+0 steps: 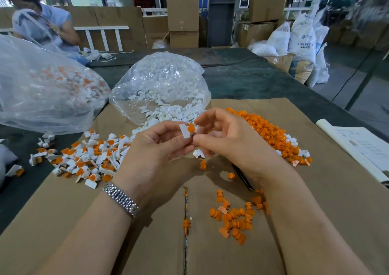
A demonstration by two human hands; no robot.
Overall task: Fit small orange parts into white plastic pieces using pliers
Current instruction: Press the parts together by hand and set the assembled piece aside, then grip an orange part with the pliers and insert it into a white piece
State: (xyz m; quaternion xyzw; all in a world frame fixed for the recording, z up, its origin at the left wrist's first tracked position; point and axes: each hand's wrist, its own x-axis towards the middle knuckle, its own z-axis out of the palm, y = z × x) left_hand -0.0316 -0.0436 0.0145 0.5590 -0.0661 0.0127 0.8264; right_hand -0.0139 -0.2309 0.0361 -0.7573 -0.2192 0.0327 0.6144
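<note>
Your left hand [160,146] pinches a white plastic piece [184,130] above the cardboard's [315,190] centre, while your right hand [227,140] pinches a small orange part [191,127] against it (pliers' dark handle [244,178] lies under that wrist, at 5 o'clock). Loose orange parts [271,131] heap at 3 o'clock, finished pieces [90,156] at 9.

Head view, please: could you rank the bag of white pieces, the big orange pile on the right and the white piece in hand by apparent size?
1. Bag of white pieces.
2. Orange pile, smaller.
3. White piece, smallest, though nearest the camera.
</note>
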